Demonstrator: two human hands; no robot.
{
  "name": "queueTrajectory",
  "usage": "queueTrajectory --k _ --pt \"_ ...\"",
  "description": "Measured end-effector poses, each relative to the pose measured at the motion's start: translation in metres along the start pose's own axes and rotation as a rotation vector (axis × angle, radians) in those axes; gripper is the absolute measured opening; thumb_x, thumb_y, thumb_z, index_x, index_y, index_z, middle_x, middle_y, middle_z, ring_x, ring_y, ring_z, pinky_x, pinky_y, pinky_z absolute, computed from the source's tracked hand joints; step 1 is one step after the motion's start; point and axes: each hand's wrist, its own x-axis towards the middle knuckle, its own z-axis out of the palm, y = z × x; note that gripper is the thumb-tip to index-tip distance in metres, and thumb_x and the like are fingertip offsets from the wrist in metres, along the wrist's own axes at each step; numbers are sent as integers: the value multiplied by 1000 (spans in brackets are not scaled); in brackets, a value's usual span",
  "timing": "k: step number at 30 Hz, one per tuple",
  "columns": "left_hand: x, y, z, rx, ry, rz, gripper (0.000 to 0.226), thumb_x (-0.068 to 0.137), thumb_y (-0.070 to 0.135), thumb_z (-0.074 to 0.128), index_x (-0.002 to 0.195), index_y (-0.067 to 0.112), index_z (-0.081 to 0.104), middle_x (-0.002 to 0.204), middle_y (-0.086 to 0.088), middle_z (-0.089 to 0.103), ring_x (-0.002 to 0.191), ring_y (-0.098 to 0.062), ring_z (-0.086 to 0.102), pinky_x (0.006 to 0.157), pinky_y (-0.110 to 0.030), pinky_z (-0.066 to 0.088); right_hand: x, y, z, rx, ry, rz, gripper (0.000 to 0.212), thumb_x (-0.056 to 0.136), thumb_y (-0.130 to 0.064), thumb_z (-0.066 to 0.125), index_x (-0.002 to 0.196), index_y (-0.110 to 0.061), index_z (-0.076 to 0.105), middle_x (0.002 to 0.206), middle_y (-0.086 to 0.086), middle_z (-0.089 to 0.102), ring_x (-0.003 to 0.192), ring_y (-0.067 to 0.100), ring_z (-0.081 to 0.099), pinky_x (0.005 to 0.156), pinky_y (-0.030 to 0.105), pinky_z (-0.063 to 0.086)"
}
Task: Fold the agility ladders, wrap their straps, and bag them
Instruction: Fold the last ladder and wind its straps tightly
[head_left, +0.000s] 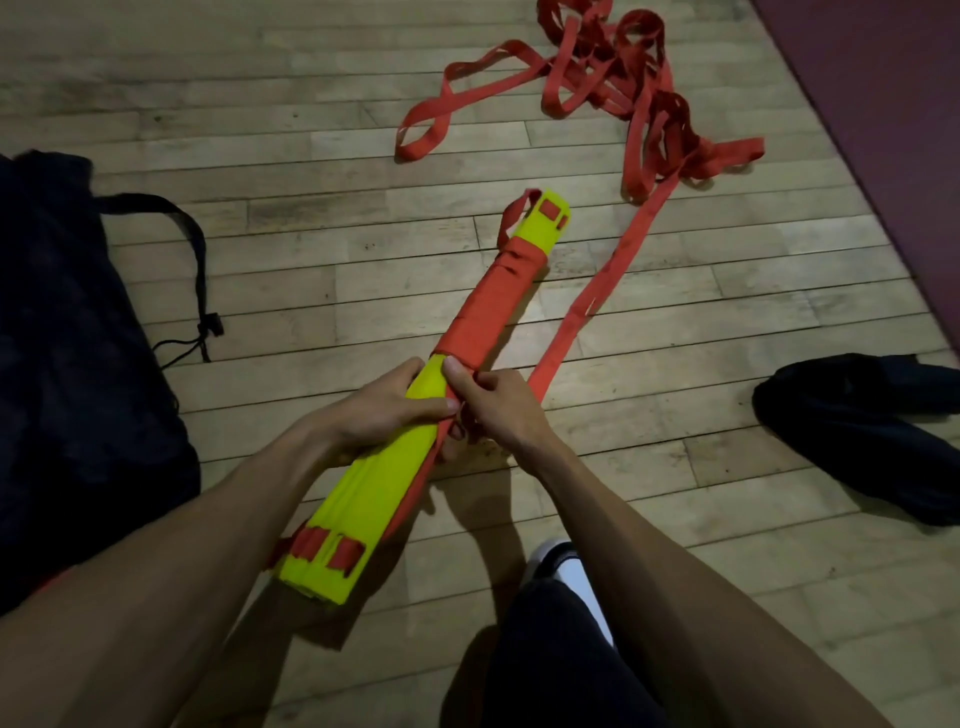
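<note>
Fingers of the left hand (384, 410) curl round the yellow rung bundle (395, 467) held over the floor while the right hand (493, 402) pinches the red strap (587, 306) against it, mid-wrap; next, I'd judge, another snug turn toward the bare near end.

wood floor (311, 130), maroon mat (893, 104), white shoe (566, 569)

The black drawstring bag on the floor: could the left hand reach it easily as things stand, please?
Probably yes, once freed: the left hand grips the yellow rung bundle, and bare floor separates it from the bag.
</note>
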Motion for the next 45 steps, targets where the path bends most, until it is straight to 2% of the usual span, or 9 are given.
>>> queueTrajectory --k 8,15,19,23,30,34,37,40,45 --pt "-4 -9 39 646 444 202 43 90 16 64 109 20 26 88 -3 59 70 -23 62 59 -38 49 3 -11 5 -261 34 -22 69 86 -71 56 77 -4 70 64 12 71 49 22 68 50 32 56" --pt "-4 4 16 163 215 32 53 88 28 75 130 13 48 112 -9 64 95 -23 68 89 -44 56 5 -3 -3 189 -145 -13 39 96 -42 62 93 -3 68 78 13 64 68 24 62 60 35 52" --pt "-9 2 -3 148 -31 -50 39 83 39 77 103 6 74 95 -10 76 88 -28 71 88 -43 55 -2 -4 -1 239 -220 -31 41 99 -36 59 94 4 67 76 16 65 61 20 61 55 26 50" --pt "0 -6 -7 491 243 2 38 73 50 85 84 16 71 69 3 68 62 -14 60 58 -29 41 2 -7 -5 -216 -68 -98 47 94 -49 62 65 -12 66 49 -1 62 48 14 62 55 33 50" --pt "-1 -19 27 831 526 -75 53 80 40 78 113 12 48 97 -4 53 96 -34 61 69 -34 39 -1 1 10 -203 -14 -2 58 87 -62 63 81 -5 71 65 11 71 51 29 67 46 31 53" --pt "-3 -19 23 430 262 -79 53 83 42 77 114 9 49 105 -10 63 90 -25 61 73 -38 46 0 14 2 -67 -14 52 38 91 -47 68 69 -15 63 53 0 57 46 20 57 47 30 50" --pt "-11 -26 15 -93 93 -121 54 80 29 80 119 13 47 115 -32 65 97 -45 69 90 -59 55 -3 18 -2 150 -80 126 41 92 -45 66 79 -7 64 59 3 51 48 13 52 49 29 48" --pt "-20 -26 16 -347 -60 -162 52 90 4 69 129 20 39 105 -34 67 92 -55 68 78 -64 57 -3 17 -3 68 -127 77 49 94 -49 62 80 -3 67 58 5 57 50 14 57 51 27 47" --pt "-14 -25 25 359 210 -81 55 89 12 73 120 16 28 106 -13 63 90 -30 69 70 -38 58 -2 7 0 -316 -143 15 55 91 -64 54 71 -14 66 55 0 66 49 14 66 52 23 54"
